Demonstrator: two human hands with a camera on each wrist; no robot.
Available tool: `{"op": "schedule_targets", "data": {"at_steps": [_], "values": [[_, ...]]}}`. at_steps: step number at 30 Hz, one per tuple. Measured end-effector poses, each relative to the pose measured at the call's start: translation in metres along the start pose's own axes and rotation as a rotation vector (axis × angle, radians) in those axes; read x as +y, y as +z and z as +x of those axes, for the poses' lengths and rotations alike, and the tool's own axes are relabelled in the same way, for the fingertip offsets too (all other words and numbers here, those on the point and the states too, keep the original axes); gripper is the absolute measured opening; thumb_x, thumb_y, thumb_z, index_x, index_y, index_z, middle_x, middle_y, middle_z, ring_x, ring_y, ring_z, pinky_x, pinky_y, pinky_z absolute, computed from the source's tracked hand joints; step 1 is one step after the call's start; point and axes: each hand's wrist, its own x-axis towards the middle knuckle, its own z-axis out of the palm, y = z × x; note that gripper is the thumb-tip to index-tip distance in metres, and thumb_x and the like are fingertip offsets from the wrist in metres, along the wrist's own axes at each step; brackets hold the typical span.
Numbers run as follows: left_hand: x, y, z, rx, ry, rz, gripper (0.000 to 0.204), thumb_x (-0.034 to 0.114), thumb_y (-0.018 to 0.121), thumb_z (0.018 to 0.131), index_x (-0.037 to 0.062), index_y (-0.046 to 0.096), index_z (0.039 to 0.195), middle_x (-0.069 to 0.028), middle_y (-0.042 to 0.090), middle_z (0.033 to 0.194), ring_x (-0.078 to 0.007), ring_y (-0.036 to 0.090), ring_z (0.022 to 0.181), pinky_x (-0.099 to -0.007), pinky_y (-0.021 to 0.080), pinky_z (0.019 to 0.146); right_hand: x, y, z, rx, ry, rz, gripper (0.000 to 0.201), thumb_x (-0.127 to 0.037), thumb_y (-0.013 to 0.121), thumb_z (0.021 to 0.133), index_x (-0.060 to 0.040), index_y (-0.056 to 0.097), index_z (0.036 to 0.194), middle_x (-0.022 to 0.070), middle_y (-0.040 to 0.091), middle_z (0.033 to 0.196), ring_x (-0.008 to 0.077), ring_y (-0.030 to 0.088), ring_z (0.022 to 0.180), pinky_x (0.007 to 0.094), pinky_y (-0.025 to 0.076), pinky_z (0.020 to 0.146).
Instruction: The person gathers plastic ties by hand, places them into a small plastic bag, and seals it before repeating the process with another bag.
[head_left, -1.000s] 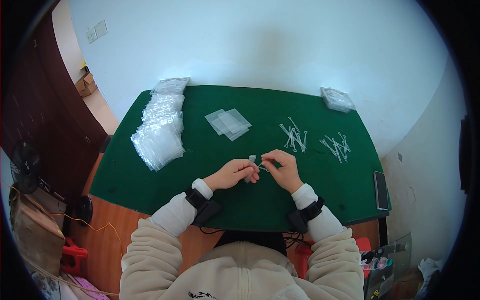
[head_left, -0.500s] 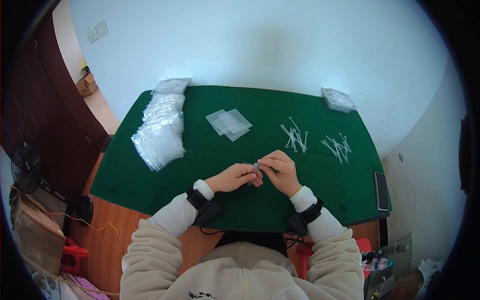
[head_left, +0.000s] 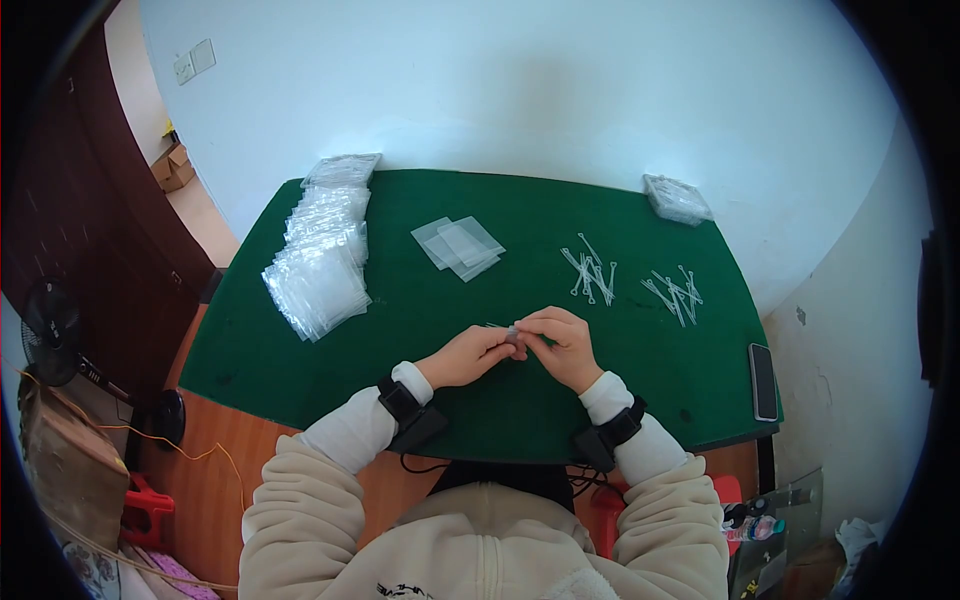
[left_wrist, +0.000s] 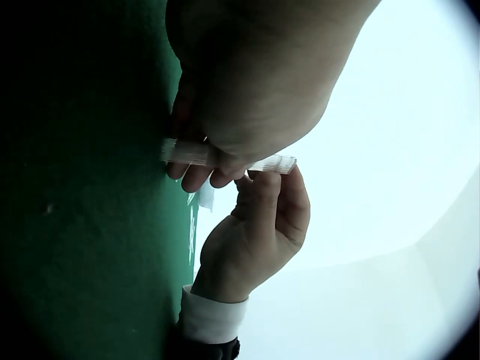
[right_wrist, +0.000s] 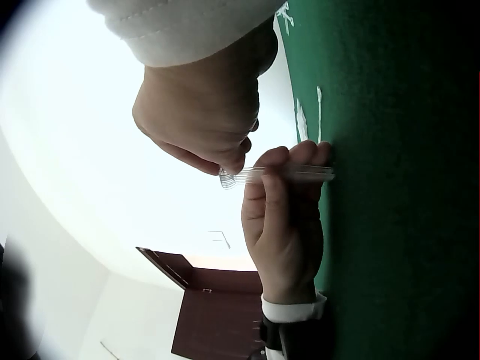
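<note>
In the right wrist view the left hand [right_wrist: 281, 232] grips a slim clear bundle [right_wrist: 311, 173] between thumb and curled fingers. The fingertips of the right hand [right_wrist: 202, 112] pinch its looped end. From the left wrist view, the same bundle [left_wrist: 187, 152] passes through the left hand [left_wrist: 255, 82], and the right hand [left_wrist: 251, 240] holds the far end. In the head view both hands meet above the green table [head_left: 470, 410]. Thin white pieces with looped ends [head_left: 590, 275] lie beyond the right hand, and a second group [head_left: 677, 295] is farther right.
Overlapping clear sleeves [head_left: 320, 275] run along the table's left side. Several flat clear sheets [head_left: 462, 245] lie behind the hands. A wrapped clear pack [head_left: 677, 200] is at the back right corner, and a phone [head_left: 763, 382] lies at the right edge.
The right hand has come in from a slight gap to pinch the end of the bundle. The left hand has shifted slightly and its bundle now shows less from above.
</note>
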Motion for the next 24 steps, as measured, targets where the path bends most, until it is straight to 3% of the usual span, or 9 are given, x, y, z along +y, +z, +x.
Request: {"op": "schedule_targets", "data": {"at_steps": [10,14,17,21,24], "values": [[-0.002,0.002,0.0,0.022,-0.024,-0.046,0.015,0.008,0.046,0.091,0.0009,0.058,0.097,-0.0086,0.063,0.089,-0.0189,0.061,0.085,-0.0303,0.047,0.078,-0.006,-0.001,0.003,0.024,0.062,-0.001,0.016,0.0,0.066,0.073,-0.0043,0.066,0.088,0.0107,0.065,0.08,0.0242,0.063,0.071,0.0294,0.051,0.061],[-0.002,-0.004,0.001,0.128,-0.03,-0.08,0.016,0.008,0.044,0.093,-0.0007,0.057,0.097,-0.0085,0.063,0.09,-0.0165,0.062,0.086,-0.0295,0.048,0.078,0.002,-0.005,0.0,0.026,0.15,-0.064,0.018,-0.004,0.068,0.073,-0.0036,0.065,0.09,0.008,0.063,0.081,0.0228,0.062,0.076,0.0304,0.05,0.066],[-0.013,-0.008,0.001,0.335,-0.092,-0.236,0.018,0.012,0.046,0.094,0.0006,0.058,0.1,-0.009,0.063,0.096,-0.0161,0.061,0.091,-0.0291,0.047,0.081,0.003,-0.011,-0.002,-0.121,0.221,-0.494,0.02,-0.012,0.071,0.07,-0.0042,0.065,0.088,0.0076,0.06,0.077,0.0248,0.058,0.08,0.0336,0.048,0.071],[-0.023,-0.013,0.002,0.526,-0.094,-0.391,0.02,0.015,0.045,0.095,0.0005,0.056,0.102,-0.0098,0.063,0.098,-0.0175,0.061,0.091,-0.0289,0.048,0.08,0.011,-0.014,-0.009,-0.28,0.329,-0.638,0.02,-0.016,0.071,0.068,-0.0049,0.065,0.083,0.0072,0.057,0.075,0.0262,0.054,0.08,0.0362,0.045,0.072],[-0.027,-0.017,0.001,0.565,-0.102,-0.378,0.02,0.016,0.046,0.095,0.0006,0.056,0.103,-0.0101,0.063,0.098,-0.0182,0.061,0.091,-0.0286,0.048,0.08,0.014,-0.014,-0.01,-0.305,0.344,-0.615,0.016,-0.015,0.071,0.067,-0.005,0.065,0.078,0.0067,0.057,0.074,0.0259,0.054,0.078,0.0362,0.045,0.07]]}}
